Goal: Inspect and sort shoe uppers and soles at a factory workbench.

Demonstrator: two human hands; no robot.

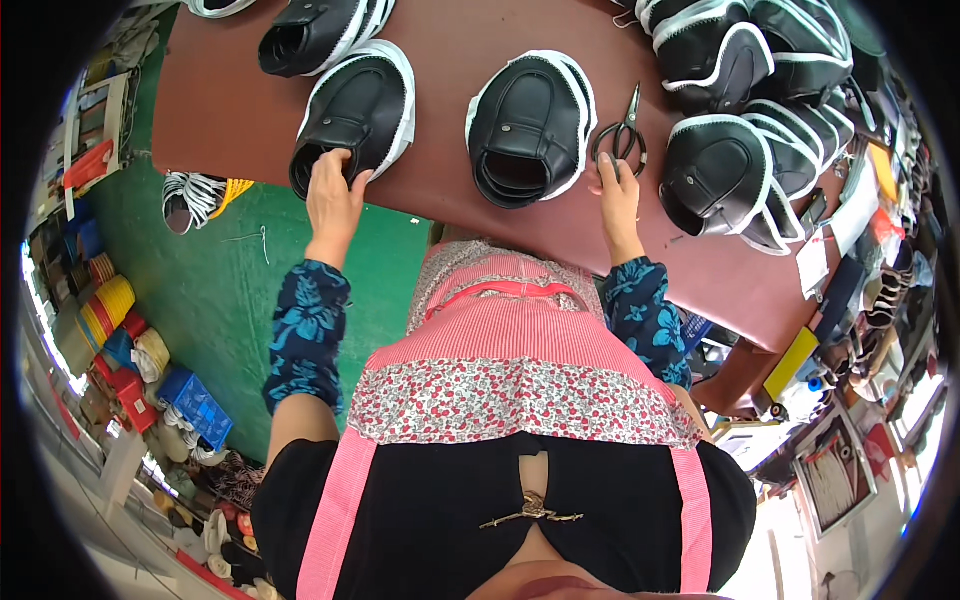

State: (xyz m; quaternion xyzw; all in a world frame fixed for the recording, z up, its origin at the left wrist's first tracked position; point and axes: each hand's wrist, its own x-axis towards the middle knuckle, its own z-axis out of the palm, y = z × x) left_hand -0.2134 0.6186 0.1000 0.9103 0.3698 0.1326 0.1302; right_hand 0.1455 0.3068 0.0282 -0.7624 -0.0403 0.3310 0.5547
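Note:
On the table's near left part stands a black shoe upper (358, 110) with a white stitched edge. My left hand (335, 205) grips its opening, thumb apart from the fingers at the rim. A second black upper (525, 125) sits in the middle, touched by neither hand. To its right lie dark-handled scissors (628, 140), blades pointing away from me. My right hand (618, 200) is at their near handle loop, fingers apart, the fingertips seeming to touch it.
Several more black uppers (715, 175) are piled at the right of the reddish-brown table (430, 190); others (318, 35) are at the far left. Below the left edge, a bundle of white and yellow strips (200, 198) is on the green floor (190, 290). A blue crate (197, 408) stands farther left.

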